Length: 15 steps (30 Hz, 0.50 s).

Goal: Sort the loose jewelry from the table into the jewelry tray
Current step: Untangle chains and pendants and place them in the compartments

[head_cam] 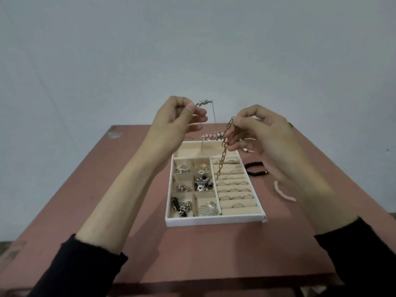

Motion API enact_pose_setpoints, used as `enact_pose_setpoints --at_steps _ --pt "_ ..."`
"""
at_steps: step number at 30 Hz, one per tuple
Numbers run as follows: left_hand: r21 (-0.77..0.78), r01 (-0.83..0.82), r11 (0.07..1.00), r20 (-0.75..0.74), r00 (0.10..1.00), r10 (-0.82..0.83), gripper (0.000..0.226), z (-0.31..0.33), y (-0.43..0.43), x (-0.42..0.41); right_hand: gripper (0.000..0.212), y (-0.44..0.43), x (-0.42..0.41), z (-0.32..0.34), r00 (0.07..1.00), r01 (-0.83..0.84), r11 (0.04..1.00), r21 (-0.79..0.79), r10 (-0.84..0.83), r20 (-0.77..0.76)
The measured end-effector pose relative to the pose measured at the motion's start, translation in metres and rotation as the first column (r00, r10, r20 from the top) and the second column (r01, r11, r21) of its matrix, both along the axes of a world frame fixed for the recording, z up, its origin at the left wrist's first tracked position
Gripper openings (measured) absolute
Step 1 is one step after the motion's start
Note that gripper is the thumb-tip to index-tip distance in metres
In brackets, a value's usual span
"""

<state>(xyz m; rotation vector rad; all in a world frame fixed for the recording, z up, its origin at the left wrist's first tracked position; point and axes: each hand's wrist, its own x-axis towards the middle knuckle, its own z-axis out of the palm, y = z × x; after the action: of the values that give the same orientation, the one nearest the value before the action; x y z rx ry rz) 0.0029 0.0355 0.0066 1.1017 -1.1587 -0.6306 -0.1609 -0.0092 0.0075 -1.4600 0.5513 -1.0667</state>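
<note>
The white jewelry tray [214, 221] sits in the middle of the table, its small compartments on the left holding charms and beads, its right side holding rings in padded rolls. Above its far end my left hand [175, 118] pinches a thin silver necklace [203, 102] whose fine chain hangs down into the tray's back compartment. My right hand [261, 136] pinches a gold link chain [224, 155] that dangles over the ring rolls. Both hands are raised well above the tray.
On the reddish table [192, 254], right of the tray, lie a black bead bracelet [256, 169] and a white bead bracelet [282, 192]. A pink bead piece [209, 136] lies behind the tray. A pale wall stands beyond the table's far edge.
</note>
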Motion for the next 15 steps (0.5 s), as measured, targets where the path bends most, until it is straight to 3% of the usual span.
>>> enact_pose_setpoints --at_steps 7,15 --pt "0.007 0.059 0.998 -0.146 0.988 -0.057 0.013 -0.016 0.021 0.009 0.011 0.023 0.009 -0.014 0.987 -0.151 0.988 0.038 0.153 -0.047" --pt "0.021 0.076 0.997 -0.147 0.987 -0.072 0.012 -0.024 0.034 0.011 0.010 0.034 0.015 -0.019 0.975 -0.200 0.980 0.017 0.200 -0.097"
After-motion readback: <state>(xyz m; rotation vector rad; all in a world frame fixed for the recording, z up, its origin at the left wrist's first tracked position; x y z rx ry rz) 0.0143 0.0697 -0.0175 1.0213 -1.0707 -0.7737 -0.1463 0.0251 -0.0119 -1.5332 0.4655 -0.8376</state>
